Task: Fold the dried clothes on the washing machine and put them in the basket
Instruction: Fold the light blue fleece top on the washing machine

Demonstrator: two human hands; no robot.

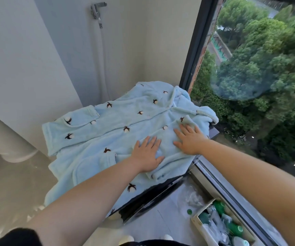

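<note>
White pipe (pixel 10 139) at far left, upper end cut off by the frame. One pale blue fleece top (pixel 97 135) lies spread across the machine (pixel 153 197), covering nearly all of it; only a dark front edge and one dark corner by the window show, and no panel text can be read. The top's lower edge hangs over the front. Small dark-and-white motifs dot the fleece, over ten in sight, some lost in folds. On the wall behind: one metal tap (pixel 98 10) with one white hose (pixel 104 59) running down behind the top, lower end hidden. Left hand (pixel 146 155) lies flat on a folded-over part of the top, fingers straight and spread, gripping nothing. Right hand (pixel 190 139), just beside it, also presses flat on the fleece, fingers extended, fingertips at a raised fold. On the floor at lower right, one open box (pixel 195 221) is partly cut off; it holds bottles (pixel 234 228), at least three green, labels too small to read. One green cap (pixel 189 211) lies beside the box. Window (pixel 249 68) at right, with a hazy smear on the glass.
</note>
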